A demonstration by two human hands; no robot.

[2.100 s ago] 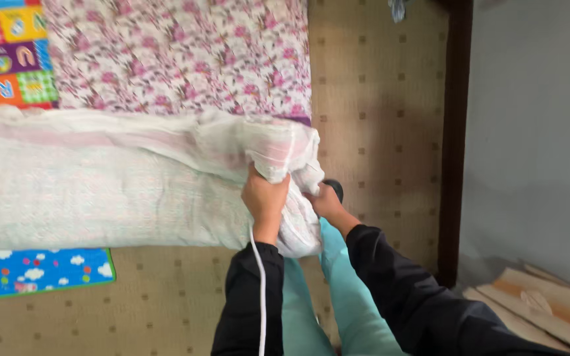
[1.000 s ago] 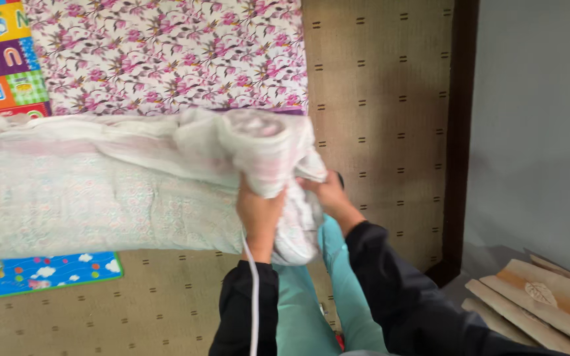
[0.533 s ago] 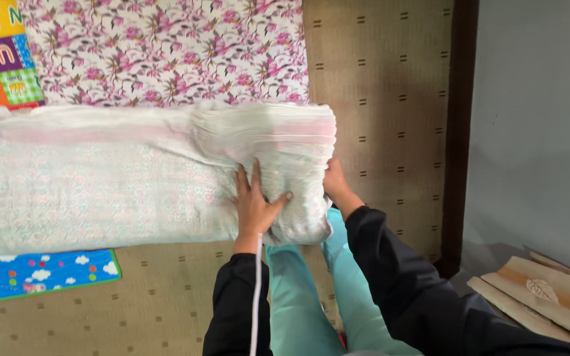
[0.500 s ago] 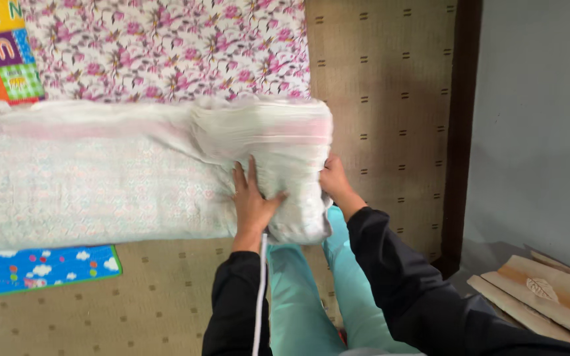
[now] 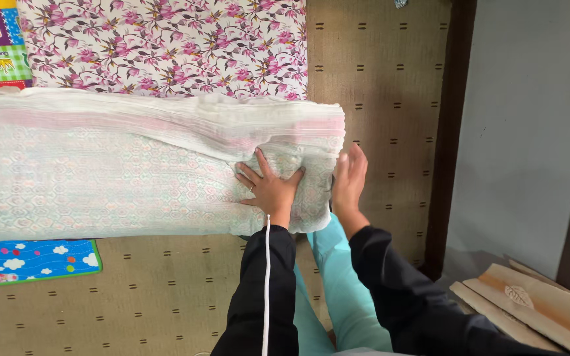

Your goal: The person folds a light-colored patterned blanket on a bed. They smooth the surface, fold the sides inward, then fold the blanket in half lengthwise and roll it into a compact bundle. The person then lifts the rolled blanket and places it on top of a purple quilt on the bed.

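head view shows us the tan patterned floor (image 5: 377, 79) first, with the pink floral sheet (image 5: 166, 46) along its far edge and the blue play mat (image 5: 28, 260) at the near left. across them lies the long folded pale blanket (image 5: 100, 178), its right end just in front of our knees. our left hand (image 5: 270, 188) presses flat on that end, fingers spread wide; our right hand (image 5: 349, 178) is open, palm against the end's side edge. we judge this the squaring-up step; the next move calls for an even grip on the end.
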